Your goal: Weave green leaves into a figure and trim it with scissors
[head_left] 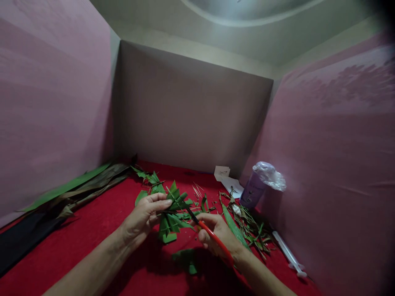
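Note:
My left hand [145, 216] pinches a folded piece of green leaf work [171, 213] and holds it up over the red cloth [92, 238]. My right hand [217, 236] is closed round a red-handled tool [212, 236] whose dark tip [189, 211] points into the leaf piece. Both hands meet at the middle of the cloth. A small green leaf scrap [187, 261] lies under them.
Long green and dried leaves [77, 191] lie along the left wall. Leaf trimmings [249, 230] are heaped at the right, by a purple cup covered with plastic [257, 187]. White paper pieces [226, 179] sit at the back. A white syringe [290, 257] lies at the right. Pink walls enclose the space.

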A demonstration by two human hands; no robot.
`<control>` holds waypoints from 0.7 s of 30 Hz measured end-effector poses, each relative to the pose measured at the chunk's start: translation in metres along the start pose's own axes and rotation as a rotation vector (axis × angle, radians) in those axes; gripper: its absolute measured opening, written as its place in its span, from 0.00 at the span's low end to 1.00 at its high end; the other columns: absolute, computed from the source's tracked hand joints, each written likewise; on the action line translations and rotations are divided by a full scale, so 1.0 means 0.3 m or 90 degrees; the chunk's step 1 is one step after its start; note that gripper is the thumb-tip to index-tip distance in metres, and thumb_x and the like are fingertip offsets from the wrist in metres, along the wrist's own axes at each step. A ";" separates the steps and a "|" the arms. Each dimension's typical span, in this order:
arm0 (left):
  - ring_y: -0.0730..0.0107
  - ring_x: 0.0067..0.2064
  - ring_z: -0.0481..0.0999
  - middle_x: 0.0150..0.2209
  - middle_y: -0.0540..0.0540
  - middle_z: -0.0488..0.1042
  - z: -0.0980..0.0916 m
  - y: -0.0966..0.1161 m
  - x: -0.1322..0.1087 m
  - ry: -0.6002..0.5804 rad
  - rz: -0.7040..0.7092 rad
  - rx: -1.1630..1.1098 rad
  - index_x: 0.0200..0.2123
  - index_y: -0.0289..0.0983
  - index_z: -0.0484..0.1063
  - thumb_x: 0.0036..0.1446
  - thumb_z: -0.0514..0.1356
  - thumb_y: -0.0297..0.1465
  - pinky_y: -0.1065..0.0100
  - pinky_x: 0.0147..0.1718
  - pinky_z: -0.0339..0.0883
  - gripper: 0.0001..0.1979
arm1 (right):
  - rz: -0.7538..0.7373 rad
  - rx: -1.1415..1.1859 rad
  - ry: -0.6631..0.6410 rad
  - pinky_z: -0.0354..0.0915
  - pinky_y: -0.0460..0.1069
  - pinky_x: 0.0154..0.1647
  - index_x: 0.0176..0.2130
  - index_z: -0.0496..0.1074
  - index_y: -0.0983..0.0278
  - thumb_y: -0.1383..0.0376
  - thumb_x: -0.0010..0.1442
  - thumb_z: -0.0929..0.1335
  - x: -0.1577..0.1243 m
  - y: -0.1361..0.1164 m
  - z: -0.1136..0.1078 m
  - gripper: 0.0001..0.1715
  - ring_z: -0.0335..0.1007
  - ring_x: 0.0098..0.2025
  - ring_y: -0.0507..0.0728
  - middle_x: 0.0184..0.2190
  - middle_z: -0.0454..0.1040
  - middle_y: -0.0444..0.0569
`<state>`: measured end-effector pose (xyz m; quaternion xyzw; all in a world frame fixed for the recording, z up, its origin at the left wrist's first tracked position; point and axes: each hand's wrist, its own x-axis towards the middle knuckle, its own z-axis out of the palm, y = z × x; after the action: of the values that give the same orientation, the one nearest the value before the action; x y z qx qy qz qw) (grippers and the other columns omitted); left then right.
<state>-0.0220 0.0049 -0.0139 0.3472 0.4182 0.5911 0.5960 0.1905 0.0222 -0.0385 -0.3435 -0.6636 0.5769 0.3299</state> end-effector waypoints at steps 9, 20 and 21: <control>0.77 0.22 0.73 0.23 0.52 0.74 -0.001 -0.004 0.013 0.002 0.003 -0.011 0.27 0.36 0.68 0.38 0.69 0.25 0.76 0.21 0.68 0.12 | -0.004 0.045 -0.012 0.49 0.40 0.13 0.30 0.68 0.65 0.47 0.36 0.74 0.009 0.012 0.008 0.29 0.53 0.15 0.44 0.17 0.61 0.37; 0.77 0.23 0.73 0.23 0.52 0.73 -0.006 -0.006 0.010 -0.023 -0.002 -0.003 0.28 0.35 0.68 0.41 0.67 0.26 0.76 0.23 0.67 0.11 | -0.019 0.039 -0.008 0.45 0.40 0.12 0.31 0.69 0.66 0.47 0.39 0.74 0.003 0.014 0.015 0.29 0.49 0.13 0.43 0.14 0.60 0.36; 0.78 0.23 0.72 0.23 0.53 0.73 -0.005 -0.006 0.008 -0.024 -0.001 -0.003 0.28 0.35 0.68 0.41 0.67 0.25 0.77 0.22 0.67 0.11 | -0.019 0.042 -0.003 0.45 0.40 0.11 0.31 0.69 0.66 0.47 0.39 0.74 0.004 0.014 0.015 0.29 0.48 0.13 0.43 0.14 0.60 0.36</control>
<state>-0.0227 0.0071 -0.0163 0.3568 0.4059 0.5848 0.6050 0.1863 0.0211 -0.0431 -0.3211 -0.6503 0.5942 0.3479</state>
